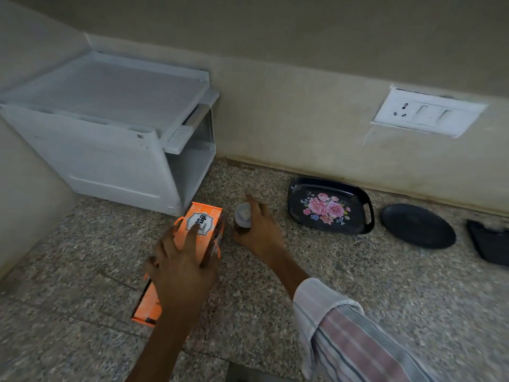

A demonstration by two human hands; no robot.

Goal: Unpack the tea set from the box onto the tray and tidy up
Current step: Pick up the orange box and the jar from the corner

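An orange tea-set box [202, 220] lies on the speckled stone counter [371, 285], its long side running toward me. My left hand [181, 268] rests flat on top of the box with fingers spread. Just right of the box, my right hand [259, 230] is closed around a small glass cup [242, 216] with a brownish lower part, held upright a little above the counter. A black tray [358, 197] with pink flowers painted on it lies farther right near the wall, with nothing on it.
A white plastic shelf unit [110, 128] fills the back left corner. Right of the tray lie a round black plate [418, 226] and a black container [490, 242] at the frame edge. A wall socket [427, 113] sits above.
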